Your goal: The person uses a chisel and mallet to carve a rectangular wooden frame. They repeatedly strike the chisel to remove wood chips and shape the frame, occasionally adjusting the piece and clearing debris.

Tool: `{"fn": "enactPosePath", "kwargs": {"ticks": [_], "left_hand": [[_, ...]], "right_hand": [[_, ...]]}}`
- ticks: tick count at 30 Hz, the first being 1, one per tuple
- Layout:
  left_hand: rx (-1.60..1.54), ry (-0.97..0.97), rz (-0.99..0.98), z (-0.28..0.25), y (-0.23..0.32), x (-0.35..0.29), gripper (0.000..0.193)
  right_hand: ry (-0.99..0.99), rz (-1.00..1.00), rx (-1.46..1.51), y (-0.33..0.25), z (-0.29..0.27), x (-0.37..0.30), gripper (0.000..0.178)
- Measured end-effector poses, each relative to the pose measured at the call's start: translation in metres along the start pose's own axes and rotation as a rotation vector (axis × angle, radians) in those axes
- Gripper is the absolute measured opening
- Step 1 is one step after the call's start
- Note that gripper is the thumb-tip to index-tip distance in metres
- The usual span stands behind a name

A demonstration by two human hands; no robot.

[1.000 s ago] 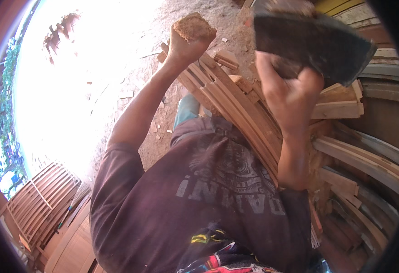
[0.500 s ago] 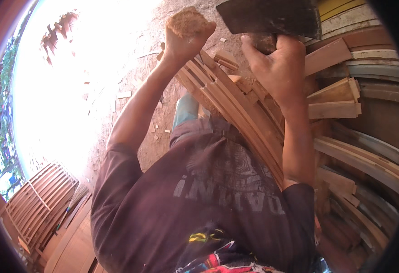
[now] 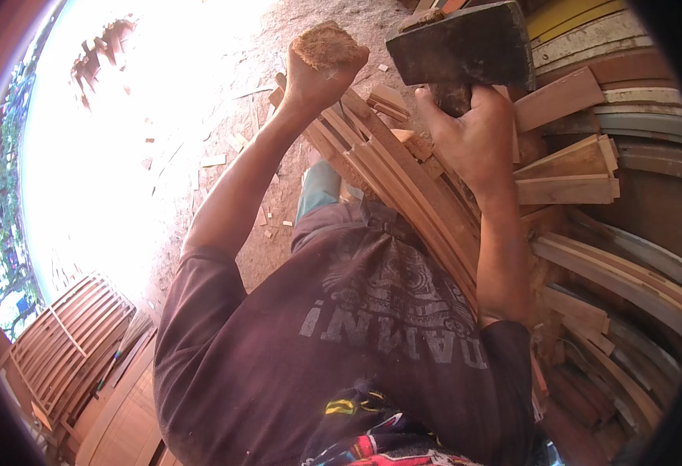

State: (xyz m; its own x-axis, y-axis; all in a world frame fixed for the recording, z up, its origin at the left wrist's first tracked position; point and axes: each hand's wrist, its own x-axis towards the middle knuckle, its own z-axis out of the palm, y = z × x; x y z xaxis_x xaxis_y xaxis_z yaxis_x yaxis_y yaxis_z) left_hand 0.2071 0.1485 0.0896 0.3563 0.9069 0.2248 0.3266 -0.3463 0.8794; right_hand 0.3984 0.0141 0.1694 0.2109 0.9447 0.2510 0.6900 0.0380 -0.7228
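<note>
My left hand (image 3: 315,87) is wrapped around what looks like a chisel, its broad, frayed wooden handle end (image 3: 325,46) facing up. My fist hides most of the tool, above the far end of a bundle of long wooden strips (image 3: 411,186). To the right, my right hand (image 3: 477,136) grips the handle of a mallet. The dark, blocky mallet head (image 3: 465,50) is raised beyond my fingers, apart from the frayed end. Beneath my right forearm the strips run toward my body.
Stacked boards and frame pieces (image 3: 613,264) crowd the right side. Small offcuts (image 3: 212,161) litter the dusty floor. A slatted wooden panel (image 3: 69,349) lies at the lower left beside a flat wooden board (image 3: 119,408). Strong glare washes out the upper left.
The mallet in my right hand has come slightly nearer to me and turned, showing more of its head. My left hand has shifted only a little.
</note>
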Motion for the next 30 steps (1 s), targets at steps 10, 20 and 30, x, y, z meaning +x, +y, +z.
{"fn": "enactPosePath", "kwargs": {"ticks": [10,20,30], "left_hand": [[0.16,-0.027,0.103,0.002,0.002,0.003,0.022],[0.1,-0.041,0.063,0.001,-0.004,0.003,0.024],[0.106,0.031,0.284,0.006,-0.012,-0.002,0.021]], "right_hand": [[-0.012,0.07,0.125,0.006,0.004,-0.004,0.019],[0.018,0.056,0.127,0.005,0.006,-0.003,0.018],[-0.131,-0.151,-0.305,-0.009,0.038,0.014,0.031]]}}
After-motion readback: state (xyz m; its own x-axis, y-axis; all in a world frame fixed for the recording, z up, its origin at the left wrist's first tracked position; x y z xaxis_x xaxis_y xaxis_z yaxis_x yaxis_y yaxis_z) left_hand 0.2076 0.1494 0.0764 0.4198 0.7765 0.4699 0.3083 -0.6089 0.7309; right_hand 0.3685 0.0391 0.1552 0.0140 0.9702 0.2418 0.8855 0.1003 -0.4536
